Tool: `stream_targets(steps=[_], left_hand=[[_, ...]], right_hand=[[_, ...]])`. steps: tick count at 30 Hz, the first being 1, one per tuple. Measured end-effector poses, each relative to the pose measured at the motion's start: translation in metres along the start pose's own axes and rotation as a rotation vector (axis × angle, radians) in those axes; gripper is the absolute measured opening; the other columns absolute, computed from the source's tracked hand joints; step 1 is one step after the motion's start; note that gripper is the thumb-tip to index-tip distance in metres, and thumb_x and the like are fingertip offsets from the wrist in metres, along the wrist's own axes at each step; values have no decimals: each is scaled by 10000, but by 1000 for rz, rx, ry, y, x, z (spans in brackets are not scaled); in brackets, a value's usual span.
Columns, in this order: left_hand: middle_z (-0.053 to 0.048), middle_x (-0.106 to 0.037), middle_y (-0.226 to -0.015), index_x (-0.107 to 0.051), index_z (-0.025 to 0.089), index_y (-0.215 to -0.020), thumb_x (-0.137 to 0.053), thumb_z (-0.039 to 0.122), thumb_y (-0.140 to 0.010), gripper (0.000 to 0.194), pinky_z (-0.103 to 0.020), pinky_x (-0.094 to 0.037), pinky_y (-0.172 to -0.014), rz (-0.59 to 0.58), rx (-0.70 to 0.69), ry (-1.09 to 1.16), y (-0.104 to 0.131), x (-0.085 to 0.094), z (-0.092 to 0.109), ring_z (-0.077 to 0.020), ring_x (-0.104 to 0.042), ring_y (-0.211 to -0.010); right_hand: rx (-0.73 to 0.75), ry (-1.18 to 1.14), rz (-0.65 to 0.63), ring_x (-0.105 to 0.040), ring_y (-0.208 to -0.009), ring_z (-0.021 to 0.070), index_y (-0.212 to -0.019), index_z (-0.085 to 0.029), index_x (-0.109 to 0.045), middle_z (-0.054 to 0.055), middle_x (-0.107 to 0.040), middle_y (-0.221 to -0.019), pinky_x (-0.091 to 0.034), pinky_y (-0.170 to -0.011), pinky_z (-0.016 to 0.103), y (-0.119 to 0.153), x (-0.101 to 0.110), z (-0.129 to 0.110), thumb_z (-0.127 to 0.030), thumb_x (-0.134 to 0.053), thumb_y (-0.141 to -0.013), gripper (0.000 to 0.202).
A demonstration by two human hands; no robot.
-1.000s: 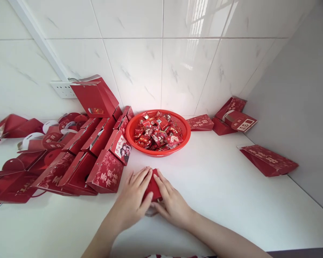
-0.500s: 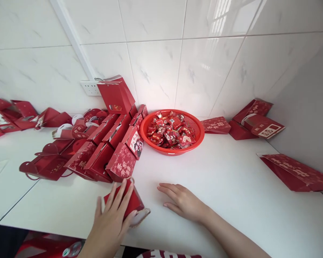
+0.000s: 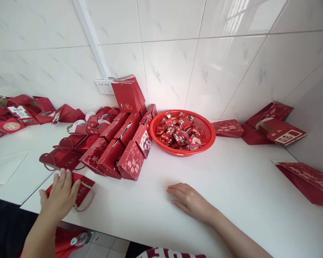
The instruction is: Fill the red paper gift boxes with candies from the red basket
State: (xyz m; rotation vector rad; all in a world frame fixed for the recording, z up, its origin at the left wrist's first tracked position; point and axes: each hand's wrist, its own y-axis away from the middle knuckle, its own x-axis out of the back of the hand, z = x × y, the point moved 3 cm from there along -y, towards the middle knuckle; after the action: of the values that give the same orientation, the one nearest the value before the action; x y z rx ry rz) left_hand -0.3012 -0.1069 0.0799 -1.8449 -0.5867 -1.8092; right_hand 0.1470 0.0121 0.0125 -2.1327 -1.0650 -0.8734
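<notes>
My left hand (image 3: 58,195) grips a small red gift box (image 3: 84,190) at the table's left front edge, fingers over its top and thumb toward its right side. A beige rope handle (image 3: 89,204) loops out from the box. My right hand (image 3: 188,200) rests on the white table (image 3: 150,208), holding nothing, with its fingers loosely extended. Just behind the left hand are red boxes with rounded flaps (image 3: 60,157). Rows of patterned red boxes (image 3: 131,161) stand to their right. Beyond my right hand sits a red plastic basket (image 3: 181,154) with wrapped candies (image 3: 179,132) inside.
A taller red box (image 3: 127,95) stands at the tiled wall by a power socket (image 3: 104,86). More red boxes lie at far left (image 3: 29,114) and right (image 3: 307,179). White sheets (image 3: 6,168) lie at left. Below the table edge is a plastic bottle (image 3: 80,239).
My left hand has moved left with the rope-handled box, from in front of the patterned rows to the rounded-flap boxes. The view has turned slightly left. My right hand stays on the table.
</notes>
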Motion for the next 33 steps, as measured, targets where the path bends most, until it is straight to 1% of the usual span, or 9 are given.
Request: stream_targets(steps=[3, 6, 11, 15, 18, 22, 27, 30, 33], left_hand=[[-158, -69, -1657, -169, 49, -1557, -77, 460, -1012, 689, -642, -134, -1178, 41, -9, 21, -27, -3, 4, -342, -58, -1535], [-163, -81, -1656, -172, 62, -1562, -90, 468, -1018, 684, -625, -108, -1184, 36, -32, 36, -42, -6, 0, -354, -51, -1533], [-102, -167, -1652, -217, 215, -1571, -78, 438, -1026, 605, -607, -107, -1182, 22, -97, -4, -42, -10, -15, -327, -96, -1534], [-172, -238, -1614, -311, 289, -1538, -147, 425, -1025, 555, -632, -248, -1092, 75, -5, -131, -37, -6, -14, -382, -225, -1486], [-199, -250, -1601, -369, 279, -1512, -173, 404, -1022, 542, -660, -260, -1057, 111, 9, -161, -40, -5, -8, -416, -242, -1468], [-169, -249, -1617, -418, 199, -1473, -143, 368, -1020, 557, -684, -203, -1080, 85, -31, -92, -52, -8, -8, -390, -237, -1484], [-147, -316, -1597, -277, 152, -1528, -63, 339, -1027, 576, -611, -80, -1181, 41, -182, 131, -63, -13, -11, -265, -186, -1527], [-125, -321, -1599, -340, 180, -1501, -64, 354, -1033, 570, -644, -46, -1177, 29, -212, 187, -68, -12, -7, -272, -149, -1535], [-120, -253, -1626, -350, 174, -1502, -68, 369, -1039, 576, -710, 8, -1147, 42, -187, 203, -77, -9, -1, -308, -115, -1537]], right_hand=[[0, -7, 10, -572, -1175, 238, -1327, -214, -570, 95, -610, -1306, -481, -1021, 413, -1, -1, 2, -229, -529, -991, 339], [2, -1, 22, -577, -1155, 228, -1286, -215, -598, 88, -619, -1285, -485, -1008, 403, -1, -3, 4, -206, -534, -982, 310], [16, -2, 31, -573, -1154, 229, -1246, -209, -621, 88, -628, -1268, -482, -1001, 403, -1, -3, 4, -182, -533, -977, 285], [15, -19, 28, -573, -1149, 226, -1245, -211, -621, 88, -626, -1268, -484, -995, 397, -2, -2, 3, -184, -530, -979, 282], [15, -29, 28, -569, -1155, 226, -1243, -213, -620, 86, -625, -1271, -478, -1002, 401, -2, -2, 4, -186, -527, -982, 279], [5, -46, 25, -562, -1169, 224, -1229, -210, -623, 79, -621, -1281, -470, -1015, 396, -2, -2, 5, -179, -529, -978, 270], [-6, -56, 20, -562, -1171, 225, -1244, -219, -619, 77, -619, -1282, -467, -1019, 399, -1, -1, 4, -182, -526, -979, 283], [-6, -66, 20, -563, -1167, 226, -1247, -220, -620, 83, -619, -1279, -467, -1018, 400, -2, -1, 4, -181, -524, -978, 288], [-6, -71, 19, -566, -1160, 227, -1250, -215, -617, 88, -617, -1278, -464, -1019, 404, -3, -1, 5, -180, -519, -978, 291]])
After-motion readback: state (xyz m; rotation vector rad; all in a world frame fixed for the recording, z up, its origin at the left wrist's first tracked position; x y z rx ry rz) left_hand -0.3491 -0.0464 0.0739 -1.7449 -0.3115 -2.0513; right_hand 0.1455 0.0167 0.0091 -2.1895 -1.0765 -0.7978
